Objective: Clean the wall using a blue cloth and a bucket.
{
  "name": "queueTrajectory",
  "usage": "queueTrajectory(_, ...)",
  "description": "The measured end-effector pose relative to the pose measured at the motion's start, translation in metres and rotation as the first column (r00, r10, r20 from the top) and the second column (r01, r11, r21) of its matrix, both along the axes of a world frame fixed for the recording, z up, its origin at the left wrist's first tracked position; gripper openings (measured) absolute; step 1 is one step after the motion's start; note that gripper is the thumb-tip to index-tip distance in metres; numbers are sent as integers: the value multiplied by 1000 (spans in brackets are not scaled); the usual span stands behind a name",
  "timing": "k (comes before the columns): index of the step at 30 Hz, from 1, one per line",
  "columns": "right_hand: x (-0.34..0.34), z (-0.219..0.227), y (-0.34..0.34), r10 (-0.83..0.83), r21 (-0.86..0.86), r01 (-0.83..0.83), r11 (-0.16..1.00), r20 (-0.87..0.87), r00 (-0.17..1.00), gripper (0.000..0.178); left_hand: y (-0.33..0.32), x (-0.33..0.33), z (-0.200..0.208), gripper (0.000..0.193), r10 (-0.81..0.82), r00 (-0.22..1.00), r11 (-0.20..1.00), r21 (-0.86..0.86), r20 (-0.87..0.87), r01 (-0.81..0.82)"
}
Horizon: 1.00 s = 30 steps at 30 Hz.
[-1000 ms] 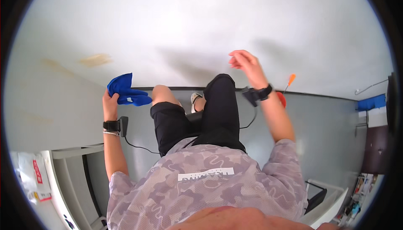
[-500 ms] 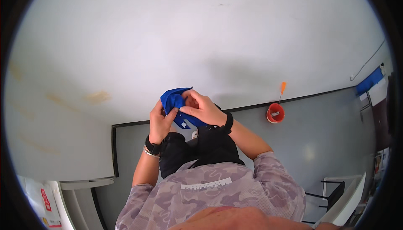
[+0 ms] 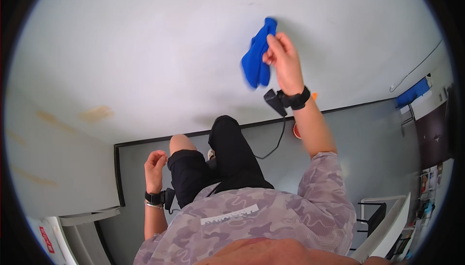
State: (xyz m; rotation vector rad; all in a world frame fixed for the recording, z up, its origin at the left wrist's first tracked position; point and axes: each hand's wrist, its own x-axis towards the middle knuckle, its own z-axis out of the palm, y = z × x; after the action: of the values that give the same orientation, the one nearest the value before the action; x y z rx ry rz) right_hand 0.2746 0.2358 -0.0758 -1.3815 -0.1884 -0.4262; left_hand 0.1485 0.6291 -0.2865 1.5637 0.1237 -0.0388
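Note:
My right hand (image 3: 285, 59) is raised in front of the white wall, its thumb and fingertips closed on the side of a blue cloth (image 3: 256, 57). The cloth hangs in folds with its narrow end up, and its lower ends are slightly blurred. Whether it touches the wall I cannot tell. Beside my left thigh, low and apart from the cloth, is my left hand (image 3: 155, 162), with its fingers curled in and nothing visible in them. Each wrist wears a black band; from the right one a small black box (image 3: 275, 102) sticks out, trailing a cable.
Behind my right forearm a red bucket (image 3: 297, 130) shows partly on the grey floor, with an orange handle tip (image 3: 314, 96) above it. A dark skirting strip (image 3: 339, 108) runs along the wall (image 3: 169, 37). A black chair (image 3: 373, 219) stands at lower right.
My right hand has lifted the blue cloth up and to the right from in front of my lap. My left hand has let go of it and dropped to my left side.

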Motion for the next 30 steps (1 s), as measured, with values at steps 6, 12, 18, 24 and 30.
queueTrajectory(6,19,30,-15,-210,-230,242,943,156,965,16,-29,-7,9,11,-345,932,934,55,-110,353)
queueTrajectory(12,-2,34,6,-79,21,79,997,14,997,20,-43,-28,11,10,-752,594,519,298,-286,801)
queueTrajectory(18,-35,-28,-33,-122,-460,-30,887,-298,947,11,-22,-17,-10,12,-769,502,505,106,-395,857)
queueTrajectory(24,-71,-78,-3,231,-829,-422,366,-359,905,14,-19,-1,0,14,-821,460,449,115,-339,886)
queueTrajectory(30,-69,-113,73,401,-736,-632,-243,-670,625,25,-35,17,-8,17,-862,409,367,188,-298,911)
